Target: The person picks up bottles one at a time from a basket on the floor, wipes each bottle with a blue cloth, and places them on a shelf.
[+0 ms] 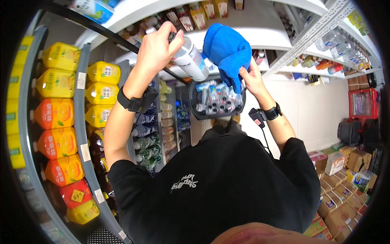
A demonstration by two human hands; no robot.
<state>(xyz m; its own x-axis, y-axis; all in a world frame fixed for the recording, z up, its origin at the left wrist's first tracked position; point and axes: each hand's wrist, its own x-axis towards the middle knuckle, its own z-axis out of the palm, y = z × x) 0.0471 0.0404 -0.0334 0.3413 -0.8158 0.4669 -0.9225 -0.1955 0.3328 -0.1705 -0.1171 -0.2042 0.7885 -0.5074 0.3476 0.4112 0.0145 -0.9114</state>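
My left hand grips a bottle by its black cap. The bottle has a clear upper part and a white label with writing; it hangs at a tilt, bottom toward the basket. In my right hand is a blue cloth, bunched up and apart from the bottle, with a loose end drooping. Below both hands stands a dark basket holding several small bottles with dark caps. The cloth hides part of the basket's far right side.
At left, grey shelving carries rows of yellow juice bottles and orange juice bottles. A white shelf with more bottles spans the front. Cardboard cartons are stacked at lower right, and a red crate sits farther back.
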